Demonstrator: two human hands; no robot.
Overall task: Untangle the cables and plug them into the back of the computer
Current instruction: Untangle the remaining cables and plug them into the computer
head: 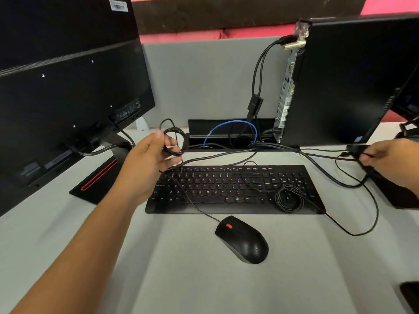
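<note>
Keyboard (233, 189) letters readable; labels blurred

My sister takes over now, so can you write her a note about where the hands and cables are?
Left hand grips a coiled black cable above the keyboard.
Right hand pinches a cable end beside the computer tower.
The mouse sits on the desk; a second coil lies on the keyboard.
Done: some cables already plugged in high on the tower's back.
Left: uncoil, untangle, plug in the rest.
</note>
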